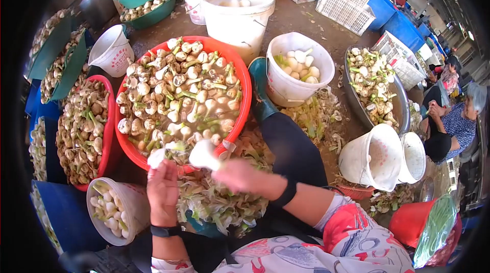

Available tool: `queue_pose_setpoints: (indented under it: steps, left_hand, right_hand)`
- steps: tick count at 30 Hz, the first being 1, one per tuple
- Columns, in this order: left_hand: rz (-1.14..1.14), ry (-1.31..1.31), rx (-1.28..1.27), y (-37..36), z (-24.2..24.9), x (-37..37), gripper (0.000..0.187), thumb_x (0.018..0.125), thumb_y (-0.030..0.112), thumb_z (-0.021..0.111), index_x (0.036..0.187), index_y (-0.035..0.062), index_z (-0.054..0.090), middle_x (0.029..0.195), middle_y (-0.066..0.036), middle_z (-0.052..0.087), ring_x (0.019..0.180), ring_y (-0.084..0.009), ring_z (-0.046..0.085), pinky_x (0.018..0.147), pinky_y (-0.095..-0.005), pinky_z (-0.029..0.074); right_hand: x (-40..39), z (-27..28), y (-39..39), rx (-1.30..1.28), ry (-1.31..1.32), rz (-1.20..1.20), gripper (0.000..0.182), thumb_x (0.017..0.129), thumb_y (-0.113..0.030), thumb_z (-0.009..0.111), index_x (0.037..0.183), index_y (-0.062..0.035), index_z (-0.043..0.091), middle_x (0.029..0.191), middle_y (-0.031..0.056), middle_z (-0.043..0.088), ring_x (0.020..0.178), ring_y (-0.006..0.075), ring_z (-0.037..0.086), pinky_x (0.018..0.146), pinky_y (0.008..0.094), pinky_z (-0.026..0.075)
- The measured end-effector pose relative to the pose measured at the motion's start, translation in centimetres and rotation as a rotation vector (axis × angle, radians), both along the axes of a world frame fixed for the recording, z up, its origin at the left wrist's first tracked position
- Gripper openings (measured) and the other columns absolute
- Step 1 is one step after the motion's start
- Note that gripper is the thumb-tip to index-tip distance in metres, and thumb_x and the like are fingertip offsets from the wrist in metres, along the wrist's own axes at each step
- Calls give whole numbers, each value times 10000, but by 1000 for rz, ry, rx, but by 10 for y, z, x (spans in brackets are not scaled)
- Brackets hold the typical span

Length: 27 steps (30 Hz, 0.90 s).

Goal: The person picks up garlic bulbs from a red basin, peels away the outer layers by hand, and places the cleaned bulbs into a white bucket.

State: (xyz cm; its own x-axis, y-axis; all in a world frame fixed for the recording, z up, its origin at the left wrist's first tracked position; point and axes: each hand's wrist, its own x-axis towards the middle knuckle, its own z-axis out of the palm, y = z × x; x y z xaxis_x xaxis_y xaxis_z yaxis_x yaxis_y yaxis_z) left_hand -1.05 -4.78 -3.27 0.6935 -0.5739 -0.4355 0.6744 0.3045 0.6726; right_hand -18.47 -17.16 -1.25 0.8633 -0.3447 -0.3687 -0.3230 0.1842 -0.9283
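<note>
My right hand [240,175], blurred by motion, is closed on the stem end of a white peeled garlic bulb [203,154]. Close beside it, my left hand [163,188] has its fingers drawn together, with a small whitish piece [156,158] at the tips that is too blurred to name. Both hands are at the near rim of a red basin [246,114], where unpeeled garlic bulbs [178,81] with short stems sit in murky water. Beneath the hands lies a heap of stripped garlic skins [219,204].
A white bucket [278,81] with peeled bulbs stands beyond my leg [298,145]; another bucket [135,201] of peeled bulbs is at left. A metal basin [403,104] holds garlic at right, near white buckets [357,158]. A co-worker [457,125] sits at far right.
</note>
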Motion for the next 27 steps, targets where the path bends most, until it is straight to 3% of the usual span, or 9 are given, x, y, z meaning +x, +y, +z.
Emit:
queue_pose_setpoints:
  steps: [3, 6, 8, 10, 14, 20, 22, 24, 27]
  left_hand:
    - [-299, -188, 155, 3, 6, -5, 189, 769, 50, 538, 958, 46, 537, 829, -35, 590, 727, -117, 566, 672, -239, 469]
    - [-848, -583, 517, 16, -18, -25, 392, 701, 193, 620, 1028, -8, 540, 842, -58, 593, 736, -126, 552, 680, -239, 439]
    - [-1070, -738, 727, 16, -14, -36, 421, 711, 236, 614, 1039, -13, 531, 908, -115, 594, 801, -183, 568, 719, -274, 440]
    - [-916, -1366, 857, 17, -4, -41, 452, 715, 275, 615, 1051, -14, 526, 933, -158, 585, 862, -246, 565, 738, -310, 441]
    - [-861, -972, 730, 1, 8, -35, 407, 733, 283, 596, 1040, 21, 546, 911, -158, 589, 840, -287, 561, 729, -337, 439]
    - [-801, -1055, 658, -2, -3, -25, 321, 758, 198, 592, 1017, 11, 554, 836, -109, 608, 763, -162, 586, 678, -269, 454]
    - [-688, -873, 692, -7, 0, -18, 302, 762, 178, 586, 1011, 9, 558, 808, -89, 606, 735, -130, 570, 667, -248, 449]
    - [-609, -694, 631, -16, 2, -14, 335, 770, 153, 575, 1059, -8, 524, 888, -95, 586, 759, -112, 543, 668, -241, 446]
    - [-146, -891, 417, -24, 4, -10, 451, 767, 156, 592, 1144, -31, 430, 983, -128, 525, 820, -144, 516, 665, -263, 441]
  right_hand:
    - [1, 23, -73, 460, -263, -724, 227, 815, -260, 497, 700, -64, 500, 470, 35, 461, 365, 138, 454, 341, 269, 360]
    - [21, 10, -163, 262, 6, -859, 398, 820, -476, 440, 669, -107, 456, 498, 23, 456, 352, 144, 430, 339, 275, 372]
    - [36, -40, -194, -225, 180, -377, 377, 813, -357, 480, 579, -60, 483, 569, 75, 531, 474, 180, 530, 468, 318, 451]
    - [64, -79, -186, -1519, 222, 115, 296, 792, -273, 472, 656, -22, 551, 682, 125, 593, 619, 219, 595, 558, 343, 472]
    - [99, -109, -131, -1324, 613, 435, 198, 717, -109, 482, 827, -46, 634, 839, 133, 619, 778, 287, 599, 666, 358, 477]
    - [127, -162, -116, -1171, 639, 469, 209, 701, -104, 489, 830, -51, 644, 883, 157, 612, 796, 304, 596, 674, 372, 478]
    - [142, -153, -131, -1372, 531, 754, 260, 775, -218, 477, 882, -34, 626, 864, 160, 612, 783, 293, 602, 652, 374, 483]
    - [139, -111, -120, -389, 422, -151, 313, 814, -315, 502, 875, -26, 607, 820, 145, 616, 696, 266, 614, 558, 346, 491]
    - [136, -33, -61, 450, 48, -216, 380, 843, -406, 464, 841, -42, 574, 730, 79, 604, 605, 168, 597, 470, 295, 477]
